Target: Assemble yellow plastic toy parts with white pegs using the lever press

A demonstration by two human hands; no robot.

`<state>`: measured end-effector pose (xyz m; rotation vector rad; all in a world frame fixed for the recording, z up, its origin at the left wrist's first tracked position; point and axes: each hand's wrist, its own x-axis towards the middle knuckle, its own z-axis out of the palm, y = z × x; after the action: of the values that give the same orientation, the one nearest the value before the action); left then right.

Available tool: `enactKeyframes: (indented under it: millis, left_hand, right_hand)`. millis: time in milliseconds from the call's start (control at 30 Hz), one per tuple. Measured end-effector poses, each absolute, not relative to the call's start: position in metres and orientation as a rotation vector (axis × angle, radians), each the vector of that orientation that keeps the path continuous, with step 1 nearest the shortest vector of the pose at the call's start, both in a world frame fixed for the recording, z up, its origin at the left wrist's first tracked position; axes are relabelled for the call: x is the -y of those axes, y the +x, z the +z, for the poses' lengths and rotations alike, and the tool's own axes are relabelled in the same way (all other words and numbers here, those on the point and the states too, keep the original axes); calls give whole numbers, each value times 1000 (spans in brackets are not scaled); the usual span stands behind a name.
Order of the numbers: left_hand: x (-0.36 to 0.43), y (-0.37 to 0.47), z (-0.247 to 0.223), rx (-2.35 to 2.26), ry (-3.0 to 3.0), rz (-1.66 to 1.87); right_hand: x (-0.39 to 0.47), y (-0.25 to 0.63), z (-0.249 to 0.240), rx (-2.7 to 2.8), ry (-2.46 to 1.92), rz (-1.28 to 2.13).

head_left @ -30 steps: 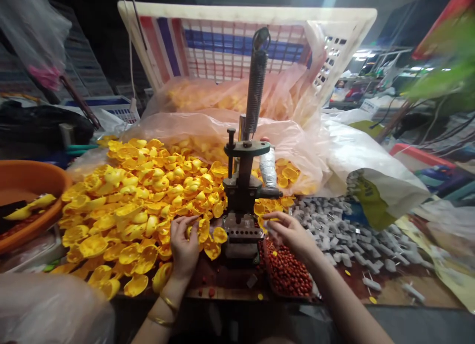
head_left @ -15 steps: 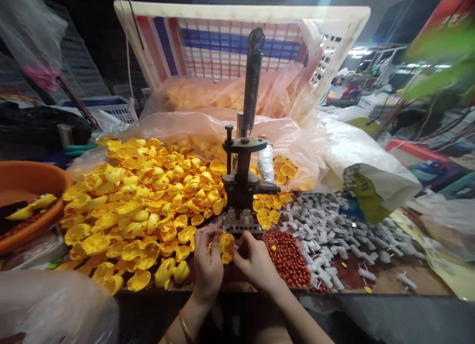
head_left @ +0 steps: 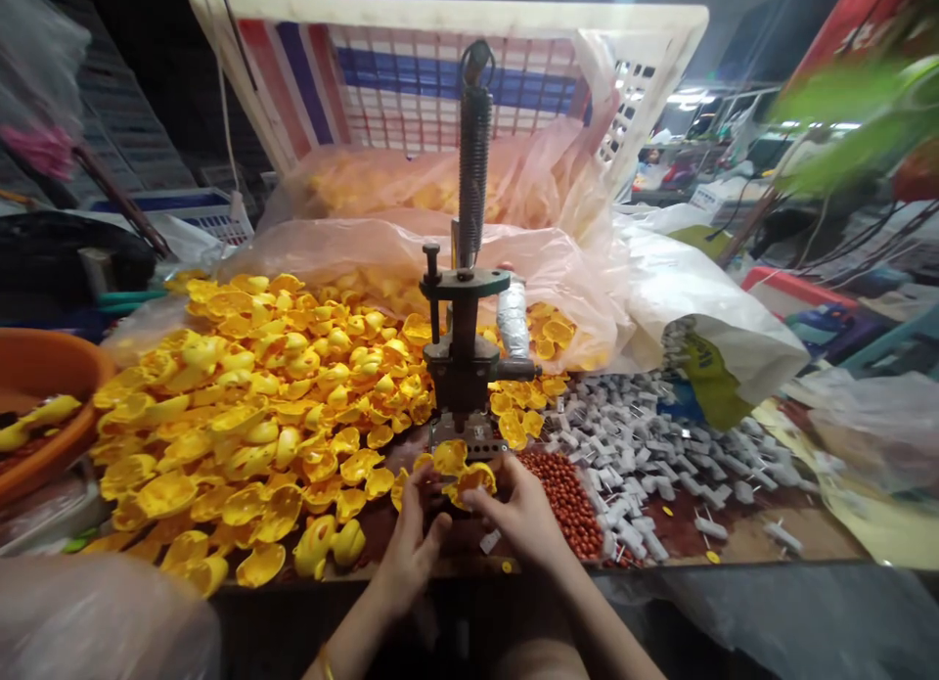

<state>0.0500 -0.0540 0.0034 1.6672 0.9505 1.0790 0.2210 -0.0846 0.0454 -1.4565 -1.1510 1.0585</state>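
Note:
My right hand (head_left: 524,514) pinches a yellow plastic half-shell (head_left: 475,480), its hollow side showing. My left hand (head_left: 412,543) is beside it on the left, thumb and fingers apart. Its fingertips are close to another yellow half-shell (head_left: 449,456) in front of the press; whether they touch it is unclear. Directly beyond both hands stands a dark metal hand press (head_left: 462,362) with a coil spring and a base with a row of holes (head_left: 484,449). A small white piece (head_left: 489,540) and a yellow disc (head_left: 506,566) lie between my wrists.
Yellow half-shells (head_left: 242,406) are heaped left of the press. Reddish-brown beads (head_left: 564,504) and grey-white pieces with metal pins (head_left: 631,455) lie to the right. An orange basin (head_left: 55,372) stands far left. A white basket (head_left: 447,20) with bagged shells rises behind.
My left hand's thumb and fingers have spread apart. My right hand now pinches a half-shell, and another shows before the press. A white piece and yellow disc now show below. The view has shifted right.

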Motion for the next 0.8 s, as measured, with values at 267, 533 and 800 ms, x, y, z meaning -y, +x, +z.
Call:
enactKeyframes:
  millis: [267,533,800]
  left_hand:
    - [58,51,11,-950,2145,1111]
    - [43,63,5,-1072,1086,1335]
    - [40,67,31,-943,484,1207]
  right_hand:
    - [90,224,49,1305,-1489,966]
    - [70,297,28,1792,-2370,349]
    - [70,280,47,1707,-2040,487]
